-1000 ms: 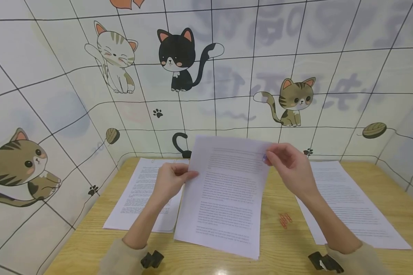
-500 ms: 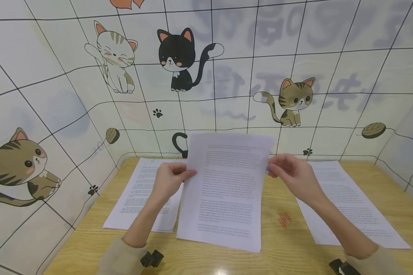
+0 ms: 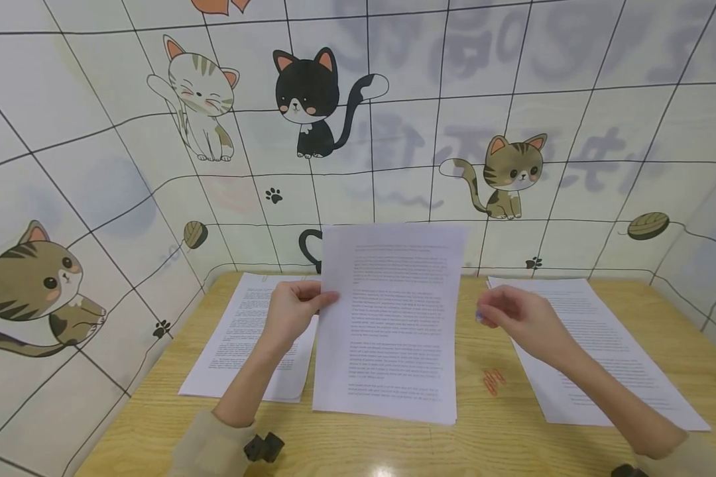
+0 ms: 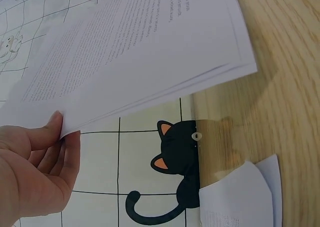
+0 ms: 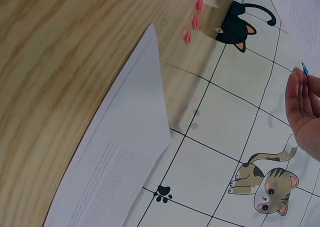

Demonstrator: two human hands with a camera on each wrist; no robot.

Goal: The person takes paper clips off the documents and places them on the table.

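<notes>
My left hand (image 3: 291,319) pinches the left edge of several printed sheets (image 3: 394,324), held up above the table in the head view. In the left wrist view, the thumb and fingers of that hand (image 4: 42,169) grip one edge of the sheets (image 4: 135,62), whose far edges fan slightly apart. To the right of the sheets and apart from them, my right hand (image 3: 528,324) pinches a small bluish paper clip (image 3: 479,317) between thumb and fingertips. The right wrist view shows the blue clip (image 5: 304,69) sticking out from the fingertips of the right hand (image 5: 303,104).
A few red paper clips (image 3: 493,381) lie on the wooden table (image 3: 346,444). One paper stack (image 3: 238,351) with light clips at its top edge lies left, partly behind the left arm. Another printed stack (image 3: 608,358) lies right, under the right forearm. A cat-patterned wall covering (image 3: 406,192) stands behind.
My right hand has moved off the sheets' upper right edge, down and to the right, with the clip in its fingers. The sheets have straightened and risen slightly in my left hand.
</notes>
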